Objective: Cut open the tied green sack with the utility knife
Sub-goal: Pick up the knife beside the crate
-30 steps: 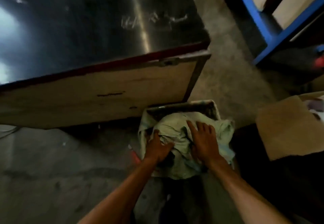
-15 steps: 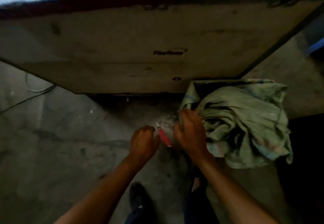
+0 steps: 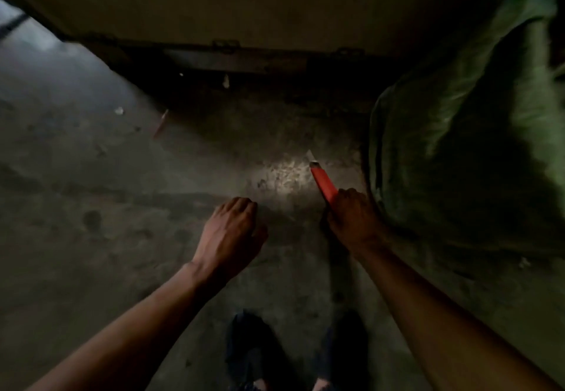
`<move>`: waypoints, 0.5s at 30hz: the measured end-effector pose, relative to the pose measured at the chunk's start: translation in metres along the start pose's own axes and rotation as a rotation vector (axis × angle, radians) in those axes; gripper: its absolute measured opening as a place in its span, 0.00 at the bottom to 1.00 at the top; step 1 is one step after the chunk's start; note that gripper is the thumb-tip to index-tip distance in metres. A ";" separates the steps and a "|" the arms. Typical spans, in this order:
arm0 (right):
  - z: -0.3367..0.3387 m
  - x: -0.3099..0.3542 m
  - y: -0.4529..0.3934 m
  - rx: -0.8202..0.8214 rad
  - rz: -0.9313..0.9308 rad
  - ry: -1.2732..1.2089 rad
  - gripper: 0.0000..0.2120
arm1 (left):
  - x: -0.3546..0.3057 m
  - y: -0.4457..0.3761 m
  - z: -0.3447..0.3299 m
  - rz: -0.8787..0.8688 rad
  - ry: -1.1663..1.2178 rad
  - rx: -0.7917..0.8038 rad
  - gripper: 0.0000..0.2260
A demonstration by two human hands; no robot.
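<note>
— What have your fingers got hold of?

— My right hand (image 3: 351,218) is closed in a fist around the back end of the knife (image 3: 324,181). The red handle sticks out forward from my knuckles, and a short pale blade shows at its far tip, pointing away from me and a little to the left. The blade is over the concrete floor (image 3: 107,237), above a bright scuffed patch; I cannot tell whether the tip touches it.

— And the other hand?

— My left hand (image 3: 234,233) holds nothing. Its fingers are curled loosely under, knuckles up, hanging over the floor to the left of the knife hand and apart from it.

— Where is the sack?

— The green sack (image 3: 464,134) is just to the right of my right hand, a big bulging mass filling the right side of the view. The back of my fist is close beside its lower left edge, though I cannot tell if it touches. The blade is clear of the cloth. The tied part is not visible from here.

— What lies further out?

— A board (image 3: 244,2) with a dark lower edge runs across ahead. A small reddish thing (image 3: 161,123) lies blurred on the floor at left. My dark shoes (image 3: 260,357) show between my forearms.
</note>
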State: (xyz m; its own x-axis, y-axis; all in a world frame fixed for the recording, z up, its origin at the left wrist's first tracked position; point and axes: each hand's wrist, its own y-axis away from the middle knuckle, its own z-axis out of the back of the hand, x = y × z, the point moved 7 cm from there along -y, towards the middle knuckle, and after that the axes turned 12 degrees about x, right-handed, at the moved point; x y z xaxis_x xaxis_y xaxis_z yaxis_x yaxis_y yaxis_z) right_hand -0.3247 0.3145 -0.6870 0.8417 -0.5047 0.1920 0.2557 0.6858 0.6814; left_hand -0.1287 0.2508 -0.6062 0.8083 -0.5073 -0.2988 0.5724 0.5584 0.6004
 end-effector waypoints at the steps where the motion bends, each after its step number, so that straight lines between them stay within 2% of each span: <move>1: -0.018 -0.006 -0.017 0.002 -0.009 0.002 0.21 | 0.007 -0.007 -0.016 -0.011 -0.018 -0.010 0.23; 3: -0.042 -0.011 -0.046 -0.019 -0.038 0.010 0.23 | 0.021 -0.020 -0.038 -0.007 -0.054 -0.031 0.22; 5: -0.049 -0.013 -0.057 -0.050 -0.071 -0.004 0.19 | 0.032 -0.025 -0.047 0.004 -0.066 -0.026 0.21; 9: -0.033 0.001 -0.032 0.043 -0.116 -0.328 0.18 | 0.040 0.003 -0.023 0.075 -0.033 0.013 0.21; 11: 0.005 0.024 0.007 0.036 -0.092 -0.398 0.14 | 0.032 0.039 0.016 0.111 0.004 0.012 0.22; 15: 0.125 0.086 0.110 -0.007 0.053 -0.365 0.07 | 0.005 0.121 0.130 0.132 0.030 -0.080 0.23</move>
State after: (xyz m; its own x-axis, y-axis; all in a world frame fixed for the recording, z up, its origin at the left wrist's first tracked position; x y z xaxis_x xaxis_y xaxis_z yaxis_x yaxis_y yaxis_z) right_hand -0.2831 0.2811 -0.5068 0.6289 -0.6215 0.4672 0.2211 0.7190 0.6589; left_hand -0.0730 0.2300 -0.4385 0.8802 -0.4072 -0.2436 0.4692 0.6703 0.5750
